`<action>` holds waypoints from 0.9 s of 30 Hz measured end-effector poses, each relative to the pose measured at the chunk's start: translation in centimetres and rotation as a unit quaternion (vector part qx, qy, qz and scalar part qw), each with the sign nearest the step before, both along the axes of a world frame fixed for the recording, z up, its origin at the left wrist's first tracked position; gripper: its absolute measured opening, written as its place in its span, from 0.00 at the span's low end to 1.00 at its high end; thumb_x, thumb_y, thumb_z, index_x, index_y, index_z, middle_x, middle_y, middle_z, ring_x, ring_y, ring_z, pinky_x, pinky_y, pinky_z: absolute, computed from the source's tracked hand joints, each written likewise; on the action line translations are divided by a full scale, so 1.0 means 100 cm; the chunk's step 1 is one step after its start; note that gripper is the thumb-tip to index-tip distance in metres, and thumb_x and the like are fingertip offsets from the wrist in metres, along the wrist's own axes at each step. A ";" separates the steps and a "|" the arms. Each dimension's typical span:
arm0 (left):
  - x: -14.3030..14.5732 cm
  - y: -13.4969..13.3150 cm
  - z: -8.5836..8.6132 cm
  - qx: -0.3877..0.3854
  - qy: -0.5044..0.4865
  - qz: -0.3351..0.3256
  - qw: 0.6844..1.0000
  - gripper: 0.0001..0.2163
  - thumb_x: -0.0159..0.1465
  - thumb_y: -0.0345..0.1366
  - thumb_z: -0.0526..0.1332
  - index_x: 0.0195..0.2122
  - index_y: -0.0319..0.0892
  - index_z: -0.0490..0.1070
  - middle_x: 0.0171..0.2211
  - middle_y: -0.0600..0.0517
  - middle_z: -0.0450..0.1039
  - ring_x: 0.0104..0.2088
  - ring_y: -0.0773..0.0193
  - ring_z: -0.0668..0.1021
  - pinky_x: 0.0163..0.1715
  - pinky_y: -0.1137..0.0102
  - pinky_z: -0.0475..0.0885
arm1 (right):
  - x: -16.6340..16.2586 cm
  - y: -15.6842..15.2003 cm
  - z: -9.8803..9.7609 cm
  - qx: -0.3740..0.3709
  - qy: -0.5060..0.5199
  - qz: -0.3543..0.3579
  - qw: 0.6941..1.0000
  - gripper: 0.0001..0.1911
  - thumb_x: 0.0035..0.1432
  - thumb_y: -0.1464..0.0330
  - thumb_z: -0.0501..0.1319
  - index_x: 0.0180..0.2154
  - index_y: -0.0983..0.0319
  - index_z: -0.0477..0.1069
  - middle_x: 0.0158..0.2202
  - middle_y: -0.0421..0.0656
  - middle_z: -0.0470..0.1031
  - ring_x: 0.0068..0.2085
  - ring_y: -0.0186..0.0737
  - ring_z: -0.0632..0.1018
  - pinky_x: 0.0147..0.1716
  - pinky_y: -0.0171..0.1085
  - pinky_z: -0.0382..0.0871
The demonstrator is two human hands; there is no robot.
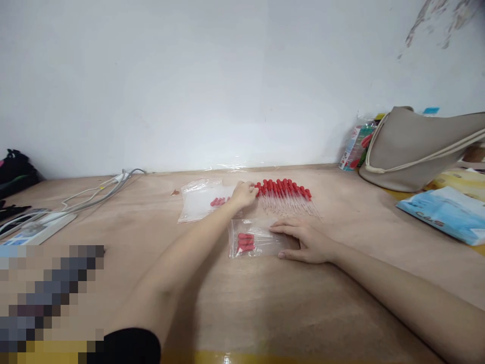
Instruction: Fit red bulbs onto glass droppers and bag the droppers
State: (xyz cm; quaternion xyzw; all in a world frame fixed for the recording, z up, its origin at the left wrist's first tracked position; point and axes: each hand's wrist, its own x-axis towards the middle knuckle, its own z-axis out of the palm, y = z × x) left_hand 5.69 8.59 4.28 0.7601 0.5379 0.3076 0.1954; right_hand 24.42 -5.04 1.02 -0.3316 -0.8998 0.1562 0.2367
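A row of glass droppers with red rubber bulbs lies on the wooden table near the wall. My left hand reaches to the row's left end, its fingers closed on a red-bulbed dropper. My right hand lies flat and open on a small clear plastic bag that holds a few red-bulbed droppers. Another clear bag with a few droppers in it lies to the left, behind my left forearm.
A beige cloth bag and a colourful packet stand at the back right. A blue-and-white package lies at the right edge. White cables and a flat white device lie at the left.
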 end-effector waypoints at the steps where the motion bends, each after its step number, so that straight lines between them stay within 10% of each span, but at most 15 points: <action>1: 0.007 0.010 -0.001 -0.011 -0.007 0.009 1.000 0.12 0.56 0.35 0.57 0.40 0.35 0.71 0.42 0.42 0.71 0.45 0.57 0.71 0.47 0.69 0.62 | 0.000 0.000 0.000 -0.001 0.000 0.001 1.000 0.30 0.50 0.54 0.59 0.54 0.59 0.61 0.50 0.49 0.65 0.51 0.46 0.66 0.50 0.46 0.60; 14: 0.029 0.046 -0.007 -0.064 -0.251 0.108 0.960 0.03 0.51 0.31 0.60 0.25 0.37 0.70 0.22 0.50 0.72 0.27 0.63 0.75 0.30 0.71 0.68 | 0.001 -0.001 0.001 -0.003 0.006 0.002 1.000 0.30 0.50 0.55 0.59 0.53 0.60 0.61 0.51 0.49 0.65 0.51 0.46 0.66 0.50 0.46 0.59; 20: -0.031 -0.008 0.014 0.036 -0.373 0.091 0.922 0.13 0.56 0.34 0.58 0.43 0.40 0.62 0.30 0.53 0.72 0.32 0.70 0.75 0.35 0.73 0.69 | 0.000 -0.001 0.000 -0.001 0.004 -0.003 1.000 0.29 0.51 0.55 0.59 0.53 0.61 0.62 0.50 0.49 0.65 0.51 0.45 0.66 0.50 0.46 0.60; 27: -0.129 -0.094 -0.006 0.073 -0.478 0.069 0.873 0.18 0.48 0.37 0.66 0.38 0.41 0.63 0.26 0.55 0.71 0.31 0.70 0.75 0.36 0.71 0.71 | 0.000 -0.001 -0.001 0.001 0.003 -0.009 1.000 0.29 0.50 0.55 0.59 0.52 0.61 0.63 0.50 0.49 0.65 0.51 0.44 0.66 0.50 0.45 0.60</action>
